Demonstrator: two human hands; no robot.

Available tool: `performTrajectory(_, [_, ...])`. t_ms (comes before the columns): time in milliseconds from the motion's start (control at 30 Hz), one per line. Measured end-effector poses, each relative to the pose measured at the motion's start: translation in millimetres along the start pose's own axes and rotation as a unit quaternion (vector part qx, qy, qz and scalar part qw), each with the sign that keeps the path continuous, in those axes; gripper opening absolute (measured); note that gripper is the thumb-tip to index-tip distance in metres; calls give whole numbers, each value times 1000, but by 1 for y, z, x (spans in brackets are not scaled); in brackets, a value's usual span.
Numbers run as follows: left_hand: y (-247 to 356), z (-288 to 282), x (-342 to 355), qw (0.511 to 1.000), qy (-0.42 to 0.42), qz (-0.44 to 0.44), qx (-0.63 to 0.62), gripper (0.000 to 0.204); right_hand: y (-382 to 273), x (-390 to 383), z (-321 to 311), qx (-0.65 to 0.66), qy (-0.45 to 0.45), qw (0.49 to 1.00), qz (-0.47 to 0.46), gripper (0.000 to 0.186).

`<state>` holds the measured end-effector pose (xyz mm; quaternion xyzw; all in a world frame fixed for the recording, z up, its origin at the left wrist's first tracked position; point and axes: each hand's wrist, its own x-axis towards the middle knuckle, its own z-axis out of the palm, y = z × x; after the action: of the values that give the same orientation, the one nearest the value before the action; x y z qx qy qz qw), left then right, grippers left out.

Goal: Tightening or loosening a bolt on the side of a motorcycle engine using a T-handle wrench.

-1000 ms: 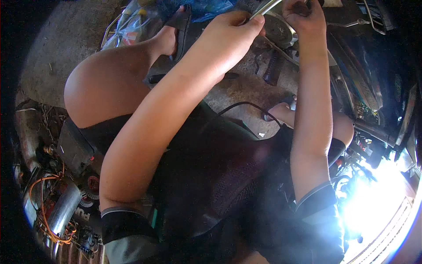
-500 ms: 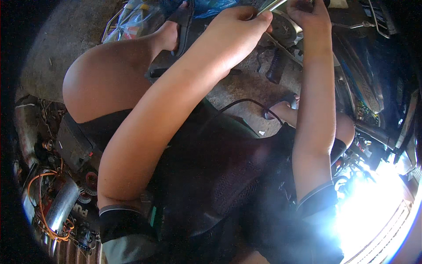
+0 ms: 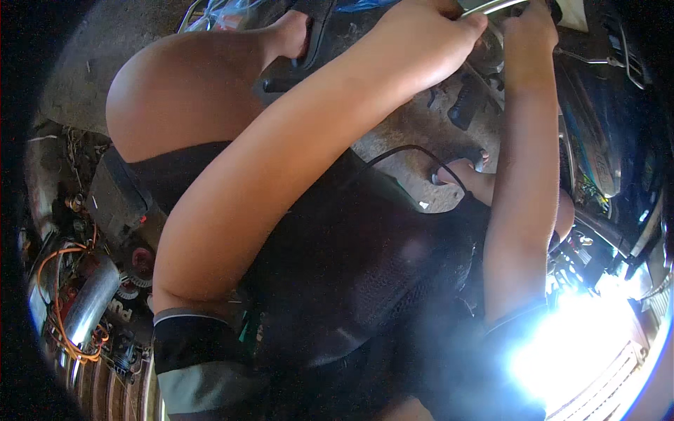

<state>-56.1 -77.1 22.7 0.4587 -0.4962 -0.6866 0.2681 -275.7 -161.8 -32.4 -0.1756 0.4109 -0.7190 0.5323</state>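
Near the top edge, my left hand is closed on a curved, silver metal tube, its thumb lying along the near end. The tube runs right and meets my right hand, whose fingers curl round its far part. The upper edge cuts off both hands' fingertips. A dark rounded piece sits against the right hand's outer side; what it is I cannot make out.
Below the hands, a black ribbed piece lies on the stained concrete floor. At right stand dark vehicle panels. Lower left holds orange cable, a shiny metal cylinder and clutter. Bright light glares at lower right.
Both hands have shifted right with the metal tube, which now shows as a curve between them. The whole view has shifted slightly; the round part beneath the hands is now mostly hidden.
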Motion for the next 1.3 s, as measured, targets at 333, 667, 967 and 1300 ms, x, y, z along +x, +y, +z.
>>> performTrajectory(333, [-7,3,-6,999,8,52,-2,33,-2,-16,3,-17,70,996,56,33])
performTrajectory(667, [-9,-1,-3,998,-27,53,-28,34,-1,-4,0,188,35,979,74,16])
performTrajectory(967, [3,2,-5,999,-26,2,46,34,-7,-27,21,-224,-90,967,-81,14])
performTrajectory(1300, [-2,6,-5,999,-31,22,4,32,4,-5,25,241,80,964,76,27])
